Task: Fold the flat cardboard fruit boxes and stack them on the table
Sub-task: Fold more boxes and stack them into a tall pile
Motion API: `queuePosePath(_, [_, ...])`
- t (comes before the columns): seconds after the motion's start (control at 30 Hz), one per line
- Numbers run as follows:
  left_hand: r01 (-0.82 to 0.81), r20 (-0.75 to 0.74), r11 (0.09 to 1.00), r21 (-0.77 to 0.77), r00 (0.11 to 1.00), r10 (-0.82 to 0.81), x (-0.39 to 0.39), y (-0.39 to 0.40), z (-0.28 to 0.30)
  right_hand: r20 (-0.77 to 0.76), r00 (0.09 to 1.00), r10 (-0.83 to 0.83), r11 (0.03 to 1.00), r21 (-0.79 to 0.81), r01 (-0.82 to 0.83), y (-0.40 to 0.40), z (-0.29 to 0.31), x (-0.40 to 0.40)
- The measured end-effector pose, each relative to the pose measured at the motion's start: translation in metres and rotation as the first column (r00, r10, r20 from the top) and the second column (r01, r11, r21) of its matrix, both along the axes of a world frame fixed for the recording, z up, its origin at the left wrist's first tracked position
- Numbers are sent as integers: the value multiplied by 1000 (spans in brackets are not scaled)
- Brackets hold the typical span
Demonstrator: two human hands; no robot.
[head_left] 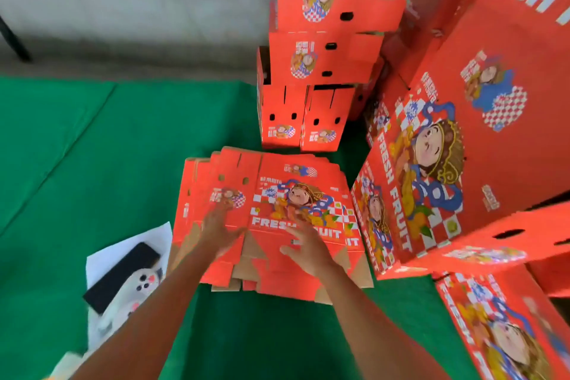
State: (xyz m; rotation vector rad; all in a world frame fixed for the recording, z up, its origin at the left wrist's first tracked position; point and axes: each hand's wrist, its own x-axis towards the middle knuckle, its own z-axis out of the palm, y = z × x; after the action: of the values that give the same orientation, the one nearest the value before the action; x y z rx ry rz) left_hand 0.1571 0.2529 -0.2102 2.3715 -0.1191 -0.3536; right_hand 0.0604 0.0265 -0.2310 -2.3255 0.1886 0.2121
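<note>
Directly ahead of the person, the pile of flat boxes (271, 219) is lying on the green tabletop (129, 145) near its front edge, printed side up, with its long axis running left to right across the body. Both hands are reaching over its near half. The left hand (220, 227) is hovering over or lightly touching the left panel, fingers spread and straight, gripping nothing. The right hand (305, 248) is sitting over the "FRESH FRUIT" lettering, likewise open with fingers splayed. Motion blur is making it hard to say whether either palm is actually pressing the card.

Neither hand is clearly nearer; the top sheet is lying under both, so lifting it probably calls for the fingers to curl under the near edge, which is facing the person.

Beyond the pile, toward the far edge, folded boxes (320, 71) are standing stacked. More folded boxes are leaning along the right edge (481, 120). A phone (123, 271) on white paper is resting at the left.
</note>
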Motion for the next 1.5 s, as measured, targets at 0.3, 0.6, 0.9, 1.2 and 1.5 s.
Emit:
queuePosePath(0.3, [180,71,844,506,966,-248,-76,38,-38,-102,986,131,843,-512,-165,25,-29,-74])
queuePosePath(0.6, [229,284,673,704,777,-562,-136,55,-17,-234,934,270,644,-677,-356,28,-8,-126])
queuePosePath(0.9, [234,366,933,275,872,-326,-172,103,19,129,767,628,379,-912,-157,-14,58,-165])
queuePosePath(1.2, [-122,529,946,-299,804,271,-230,68,149,722,639,266,853,-485,193,-4,208,-166])
queuePosePath(1.5, [-269,494,751,-602,614,616,-289,69,217,770,593,235,917,-378,127,13,278,-212])
